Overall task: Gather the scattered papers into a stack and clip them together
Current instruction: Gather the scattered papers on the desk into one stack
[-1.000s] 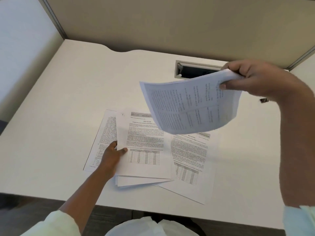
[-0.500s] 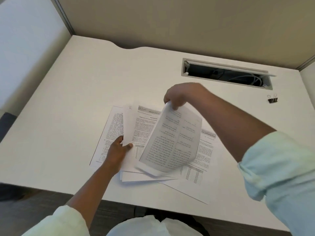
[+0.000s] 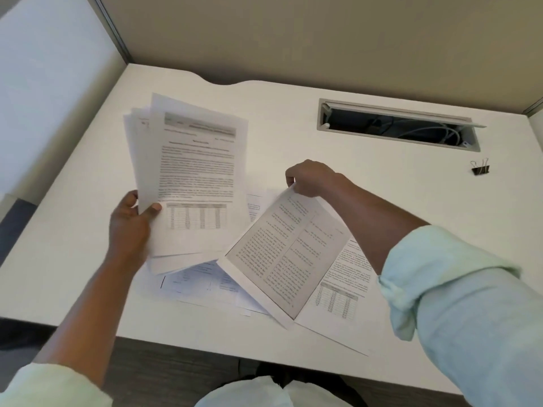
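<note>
Over the white counter (image 3: 382,201), the left hand (image 3: 129,227) grips a raised sheaf of printed white papers (image 3: 194,177), the right hand (image 3: 311,179) pinches a two-column sheet (image 3: 282,254) just beside it (small black binder clip (image 3: 480,169) far right).

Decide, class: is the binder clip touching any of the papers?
Apart. The head view shows the binder clip alone on bare desk near the cable slot, well away from the nearest sheet.

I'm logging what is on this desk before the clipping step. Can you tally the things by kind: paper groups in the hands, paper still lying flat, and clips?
Bunches of sheets held up: 1, in the left hand, the bunch
Single sheets held: 1, in the right hand, the two-column sheet
Papers lying flat on the desk: at least 2; overlap hides the exact count
Binder clips: 1
Total: at least 5
</note>
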